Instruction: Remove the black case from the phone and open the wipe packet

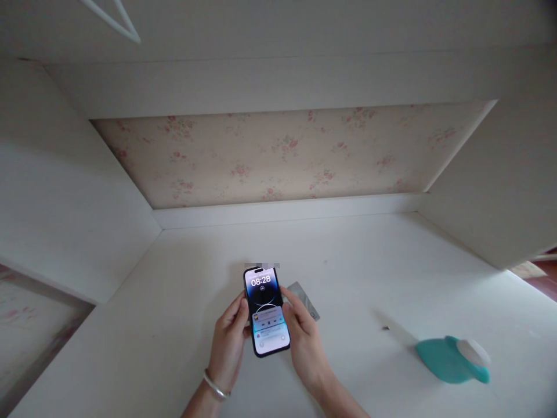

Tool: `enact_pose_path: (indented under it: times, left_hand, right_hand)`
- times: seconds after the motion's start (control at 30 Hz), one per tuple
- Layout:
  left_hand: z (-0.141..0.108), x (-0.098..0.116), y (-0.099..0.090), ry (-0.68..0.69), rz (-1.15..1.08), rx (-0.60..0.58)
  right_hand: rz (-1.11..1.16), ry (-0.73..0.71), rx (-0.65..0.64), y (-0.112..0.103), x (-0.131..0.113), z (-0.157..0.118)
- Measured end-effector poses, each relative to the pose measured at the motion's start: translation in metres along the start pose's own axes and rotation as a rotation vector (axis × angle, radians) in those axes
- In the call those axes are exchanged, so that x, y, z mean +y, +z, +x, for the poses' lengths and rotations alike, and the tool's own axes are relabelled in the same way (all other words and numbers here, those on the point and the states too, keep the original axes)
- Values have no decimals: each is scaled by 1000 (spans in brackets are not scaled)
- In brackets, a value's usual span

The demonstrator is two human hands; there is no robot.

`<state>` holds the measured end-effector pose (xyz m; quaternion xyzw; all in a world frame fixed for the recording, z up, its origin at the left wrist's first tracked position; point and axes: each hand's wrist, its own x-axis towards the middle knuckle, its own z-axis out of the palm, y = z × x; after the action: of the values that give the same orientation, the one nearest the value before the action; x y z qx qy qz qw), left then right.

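Note:
Between my two hands is a black smartphone (266, 313), its screen lit with the time 08:28 and a music player panel. My left hand (230, 334) grips its left edge, thumb along the side; a silver bangle circles that wrist. On the opposite edge, my right hand (303, 337) is closed on the phone, thumb near the screen's border. Partly hidden behind the phone and right hand, a flat grey packet or card (304, 299) lies on the white tabletop (195, 261).
A teal bottle with a white cap (452, 360) is at the right on the tabletop. Left of it lies a tiny dark object (386, 328). White panels (65, 174) enclose both sides, with floral wallpaper (287, 154) behind. A white cable (115, 23) shows at the top left.

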<state>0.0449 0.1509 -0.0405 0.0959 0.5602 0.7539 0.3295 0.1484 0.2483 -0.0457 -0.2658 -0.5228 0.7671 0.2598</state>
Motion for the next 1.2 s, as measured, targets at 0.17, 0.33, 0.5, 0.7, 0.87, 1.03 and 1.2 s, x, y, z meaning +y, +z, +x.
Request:
enact_pose_path:
  times: [0.17, 0.33, 0.5, 0.7, 0.87, 1.03, 1.2]
  left_hand:
    - [-1, 5, 3, 1, 40, -39]
    - [-5, 6, 1, -3, 89, -55]
    - [-3, 9, -2, -2, 186, -75]
    - [14, 36, 10, 7, 342, -124]
    - [26, 50, 19, 63, 410, -53]
    - [25, 49, 18, 21, 463, -32]
    - [20, 44, 10, -53, 462, -23]
  right_hand:
    - [-15, 20, 94, 2, 1, -4]
    - [51, 37, 55, 3, -5, -7]
    - [13, -8, 8, 3, -9, -5]
    - [-88, 21, -14, 3, -9, -5]
    - [-195, -39, -63, 2, -15, -9]
    - [-209, -81, -115, 2, -19, -12]
    - [-239, -69, -150, 3, -21, -13]
